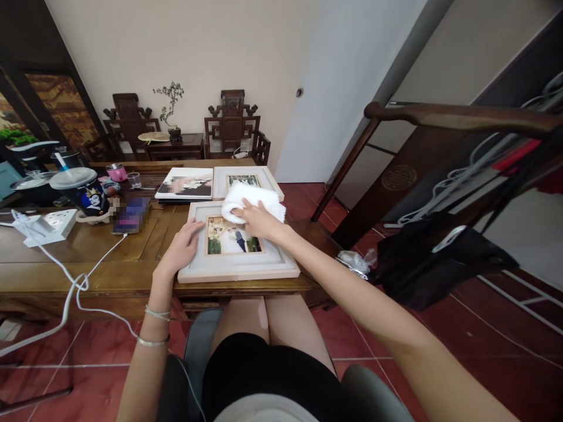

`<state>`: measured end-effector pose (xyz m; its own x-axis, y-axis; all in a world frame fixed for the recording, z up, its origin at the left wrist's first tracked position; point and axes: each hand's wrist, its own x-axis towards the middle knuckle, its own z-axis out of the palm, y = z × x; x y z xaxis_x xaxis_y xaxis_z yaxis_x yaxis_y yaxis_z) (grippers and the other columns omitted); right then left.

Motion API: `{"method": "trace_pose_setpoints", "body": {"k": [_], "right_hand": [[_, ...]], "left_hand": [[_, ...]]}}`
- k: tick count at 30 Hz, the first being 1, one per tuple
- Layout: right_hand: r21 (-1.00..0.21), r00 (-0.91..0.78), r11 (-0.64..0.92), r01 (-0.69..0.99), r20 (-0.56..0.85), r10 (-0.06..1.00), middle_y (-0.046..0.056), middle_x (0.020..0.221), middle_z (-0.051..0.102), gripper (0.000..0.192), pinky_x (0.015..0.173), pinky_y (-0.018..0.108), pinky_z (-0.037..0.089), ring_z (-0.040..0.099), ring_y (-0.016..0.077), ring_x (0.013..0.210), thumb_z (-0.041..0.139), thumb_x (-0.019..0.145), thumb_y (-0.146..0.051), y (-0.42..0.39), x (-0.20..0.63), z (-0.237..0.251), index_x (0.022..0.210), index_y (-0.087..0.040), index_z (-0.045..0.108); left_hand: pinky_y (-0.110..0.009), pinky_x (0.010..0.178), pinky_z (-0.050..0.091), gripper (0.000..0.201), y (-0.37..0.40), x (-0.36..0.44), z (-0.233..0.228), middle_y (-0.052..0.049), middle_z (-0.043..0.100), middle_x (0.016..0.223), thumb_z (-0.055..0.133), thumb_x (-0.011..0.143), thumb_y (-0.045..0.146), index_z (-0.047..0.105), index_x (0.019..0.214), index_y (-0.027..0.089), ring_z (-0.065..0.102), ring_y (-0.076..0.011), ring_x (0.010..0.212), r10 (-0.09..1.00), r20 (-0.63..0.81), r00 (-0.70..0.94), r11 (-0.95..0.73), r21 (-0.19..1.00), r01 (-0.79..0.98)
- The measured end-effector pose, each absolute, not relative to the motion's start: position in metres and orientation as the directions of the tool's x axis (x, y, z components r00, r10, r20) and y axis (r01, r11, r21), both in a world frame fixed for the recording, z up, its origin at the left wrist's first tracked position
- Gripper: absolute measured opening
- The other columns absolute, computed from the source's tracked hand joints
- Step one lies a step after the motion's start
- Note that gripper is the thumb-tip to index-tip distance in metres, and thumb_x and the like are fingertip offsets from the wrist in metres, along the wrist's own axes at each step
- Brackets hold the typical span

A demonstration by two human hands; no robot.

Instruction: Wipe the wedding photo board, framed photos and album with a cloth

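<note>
— What did the room look like?

— A pale wall stood at the back, with two carved dark chairs (232,120) and a small potted plant (170,105) between them. In front ran a long wooden table (65,258) on a red tiled floor. A dark wooden chair back (461,117) rose on the right, with black cloth (440,264) draped below it.

— And on the table?

— Nearest the person lay a pale picture frame (237,268), flat, close to the table's near edge, a photo showing in its middle. Behind it lay a second frame (246,176) and a photo print (185,183) side by side. Farther left stood a lidded cup (81,190) with a straw, a white power strip (44,225) with its cord trailing off the edge, and a small pink pot (116,172).

— How were the arms placed?

— Both reached forward from the lap. The right arm stretched long and nearly straight, from the lower right up to the frame. The left arm came up shorter, wrist bent, bangles on it.

— The hands?

— The left hand (182,246) lay flat on the frame's left border, fingers spread and loose, pressing rather than gripping. The right hand (259,221) rested palm down at the frame's top edge, its fingers curled over a white cloth (250,199), which sat bunched on that upper border, just above the photo.
</note>
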<state>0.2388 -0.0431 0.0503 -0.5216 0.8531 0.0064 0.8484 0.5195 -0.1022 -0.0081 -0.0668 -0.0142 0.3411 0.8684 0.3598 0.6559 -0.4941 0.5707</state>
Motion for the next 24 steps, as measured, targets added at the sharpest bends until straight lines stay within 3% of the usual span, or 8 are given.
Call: {"method": "trace_pose_setpoints", "body": {"k": [6,9,17,22,24], "right_hand": [[-0.082,-0.659,0.66,0.747,0.04,0.751,0.019,0.142,0.051,0.064,0.11,0.064,0.018,0.014,0.0333,0.148,0.046,0.079,0.004,-0.027,0.213,0.04,0.141,-0.015,0.045],[-0.072,-0.637,0.636,0.769,0.011,0.771,0.019,0.142,0.051,0.063,0.109,0.063,0.021,0.017,0.0324,0.147,0.044,0.081,0.005,-0.029,0.219,0.041,0.14,-0.017,0.048],[0.07,-0.433,0.437,0.897,-0.071,0.899,0.02,0.126,0.062,0.059,0.101,0.052,0.035,0.042,0.0332,0.135,0.037,0.082,0.005,-0.04,0.28,0.064,0.13,-0.019,0.06],[0.078,-0.471,0.485,0.871,-0.151,0.869,0.019,0.115,0.067,0.068,0.099,0.052,0.037,0.038,0.0341,0.138,0.037,0.071,0.011,-0.099,0.281,0.072,0.129,-0.017,0.061],[0.046,-0.511,0.537,0.842,-0.25,0.823,0.017,0.113,0.068,0.069,0.1,0.05,0.038,0.04,0.0336,0.137,0.038,0.068,0.012,-0.13,0.276,0.08,0.125,-0.017,0.062]], "left_hand": [[-0.046,0.118,0.025,0.046,-0.067,-0.008,-0.013,-0.008,0.054,0.14,0.036,0.089,0.017,0.057,0.13,0.018,0.033,-0.0212,0.143,0.869,0.358,0.341,-0.493,0.569,0.658],[-0.045,0.119,0.026,0.045,-0.067,-0.008,-0.014,-0.01,0.055,0.14,0.036,0.089,0.017,0.058,0.129,0.016,0.034,-0.0211,0.142,0.872,0.365,0.327,-0.487,0.578,0.655],[-0.044,0.119,0.026,0.044,-0.067,-0.007,-0.015,-0.009,0.056,0.139,0.035,0.089,0.016,0.059,0.127,0.014,0.036,-0.021,0.141,0.875,0.367,0.315,-0.481,0.586,0.653],[-0.044,0.119,0.026,0.044,-0.067,-0.006,-0.016,-0.009,0.058,0.137,0.035,0.089,0.017,0.06,0.126,0.015,0.037,-0.0214,0.14,0.872,0.384,0.303,-0.485,0.589,0.647],[-0.044,0.119,0.026,0.043,-0.067,-0.006,-0.015,-0.01,0.058,0.136,0.035,0.089,0.017,0.06,0.125,0.015,0.038,-0.0216,0.14,0.87,0.386,0.306,-0.487,0.584,0.649]]}}
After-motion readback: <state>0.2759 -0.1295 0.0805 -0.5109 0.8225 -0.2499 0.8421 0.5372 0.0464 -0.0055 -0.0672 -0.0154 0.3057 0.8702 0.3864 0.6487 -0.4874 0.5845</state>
